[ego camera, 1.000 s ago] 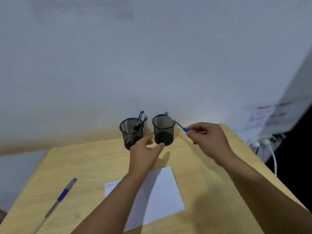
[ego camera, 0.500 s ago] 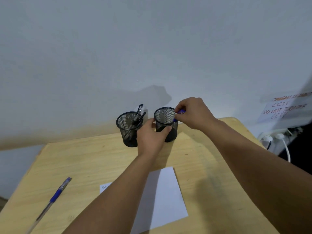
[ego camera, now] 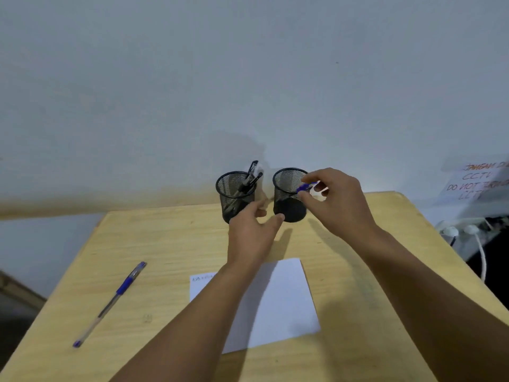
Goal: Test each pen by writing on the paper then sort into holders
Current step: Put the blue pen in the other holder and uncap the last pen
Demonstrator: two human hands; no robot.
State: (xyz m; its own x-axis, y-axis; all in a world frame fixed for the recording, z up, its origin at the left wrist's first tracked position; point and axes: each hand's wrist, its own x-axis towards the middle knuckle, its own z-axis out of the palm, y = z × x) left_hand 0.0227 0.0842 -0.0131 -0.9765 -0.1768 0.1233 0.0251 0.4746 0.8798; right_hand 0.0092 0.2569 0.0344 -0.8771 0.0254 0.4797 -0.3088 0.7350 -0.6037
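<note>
Blue pen (ego camera: 305, 186) pinched in right hand (ego camera: 337, 201) at the rim of the right holder (ego camera: 289, 198), far-centre of the table (ego camera: 165, 244). Left hand (ego camera: 252, 232) loosely spread, thumb touching that holder's base. Left holder (ego camera: 235, 197) just beside, pens inside. Paper (ego camera: 286, 296) near, under left forearm. Second pen (ego camera: 110, 303) lies alone toward the left edge. Wall close behind holders.

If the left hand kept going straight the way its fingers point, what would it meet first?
Probably the right mesh holder: the left hand points toward its base, thumb tip close to its lower wall. Contact cannot be told from this view.
</note>
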